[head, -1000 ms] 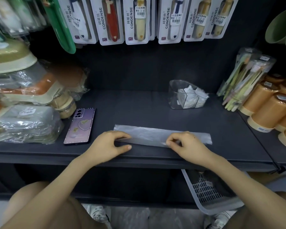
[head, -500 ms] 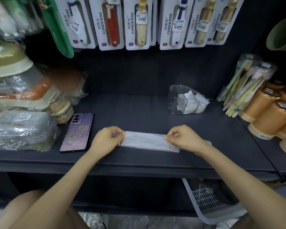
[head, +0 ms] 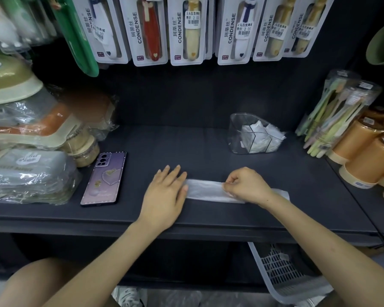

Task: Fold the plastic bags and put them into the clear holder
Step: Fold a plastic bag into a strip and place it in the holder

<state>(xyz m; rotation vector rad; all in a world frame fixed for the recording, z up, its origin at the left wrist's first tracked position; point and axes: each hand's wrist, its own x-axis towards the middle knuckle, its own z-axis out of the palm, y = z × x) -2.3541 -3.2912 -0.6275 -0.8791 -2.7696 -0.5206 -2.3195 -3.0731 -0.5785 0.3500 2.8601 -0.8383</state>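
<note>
After folding bag lengthwise on shelf, switches left hand from pinching to flat, straight fingers pressing strip's left end; keeps right hand pinching top edge. Means crease getting set, probably; still needs shorter folds, then into holder behind, well apart, already part-filled.

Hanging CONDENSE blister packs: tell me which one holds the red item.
The second white blister pack from the left; its item is red, while the others hold white or beige ones.
</note>
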